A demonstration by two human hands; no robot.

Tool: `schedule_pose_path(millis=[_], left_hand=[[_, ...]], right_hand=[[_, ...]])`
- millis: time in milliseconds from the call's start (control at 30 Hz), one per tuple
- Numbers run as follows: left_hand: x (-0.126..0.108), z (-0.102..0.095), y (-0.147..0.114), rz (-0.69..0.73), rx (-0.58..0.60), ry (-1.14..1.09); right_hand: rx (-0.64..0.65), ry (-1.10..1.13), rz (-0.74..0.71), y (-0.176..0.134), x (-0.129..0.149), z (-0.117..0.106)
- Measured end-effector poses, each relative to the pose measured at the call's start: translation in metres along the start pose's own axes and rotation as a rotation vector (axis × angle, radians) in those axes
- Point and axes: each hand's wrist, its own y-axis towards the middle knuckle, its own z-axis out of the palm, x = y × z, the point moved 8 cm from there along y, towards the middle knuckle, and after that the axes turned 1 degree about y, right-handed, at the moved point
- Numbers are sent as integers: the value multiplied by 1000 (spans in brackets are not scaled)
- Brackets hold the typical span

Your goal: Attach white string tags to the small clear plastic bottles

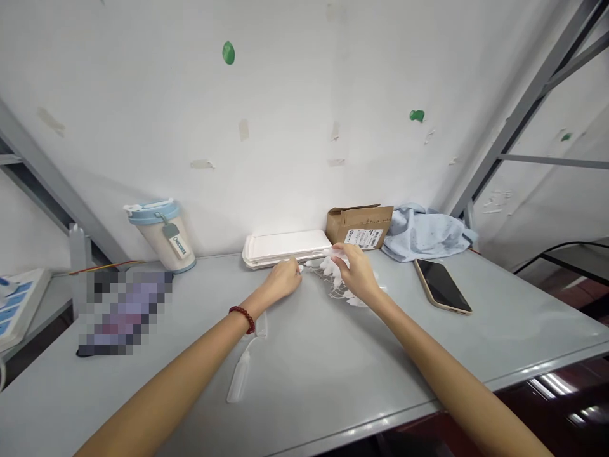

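A: Quick one. Left hand (284,279)?
B: Grip narrow, fingertips pinched on the near end of a white strand (309,263), just in front of the white trays (288,244). Dark red bead bracelet (243,317) on that wrist.
A: Right hand (358,274)?
B: Thumb and forefinger narrow, curled round the other end of the strand area. Can't tell if the grip is firm or just touching; fingers and white pieces blend there.
A: Where's the main stuff?
B: Tangled white bundle (354,298), thin cords and pale flat bits, on the desk (304,381), under and just beside the right hand. The strand runs between the two hands.
A: Any loose ones?
B: One white tube-like piece (239,379) lying near the front, below the left wrist, thin cord at its top. Another pale piece (261,325) right by the bracelet, partly hidden by the arm.
A: Back row?
B: Trays stacked flat near the wall (285,127), cardboard box (358,223) with a printed label beside them, light blue cloth (423,233) bunched to the right of the box.
A: Sides?
B: Phone (443,285) lying screen up, dark, in front of the cloth. Blue-lidded tumbler (164,244) with a hanging tag at the left, a pixelated patch (128,314) in front of it.
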Motion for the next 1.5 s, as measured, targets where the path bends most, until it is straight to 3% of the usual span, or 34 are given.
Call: schedule_pose_path(millis=[233,467,700,800,900,1000,1133,1267,1500], left_hand=[[-3,3,7,-32,-1,46],[-9,5,10,-8,11,75],[-3,-1,2,40,14,-43],[3,-11,-11,36,7,-138],[26,-29,-32,-39,-49,-297],[65,-48,-62,-227,-198,-796],[92,-66,-96,-349,-349,-1051],[87,-74,-108,-323,-409,-1175],[69,-65,-104,-290,-354,-1223]], right_hand=[[169,-124,-3,24,-14,27],[71,-125,-39,19,-10,3],[115,-81,-95,4,14,9],[137,-18,-116,-3,29,9],[178,60,-146,-12,48,9],[255,170,-146,-22,69,14],[447,306,-164,-38,100,34],[634,239,-337,-59,126,57],[752,160,-368,-70,131,76]])
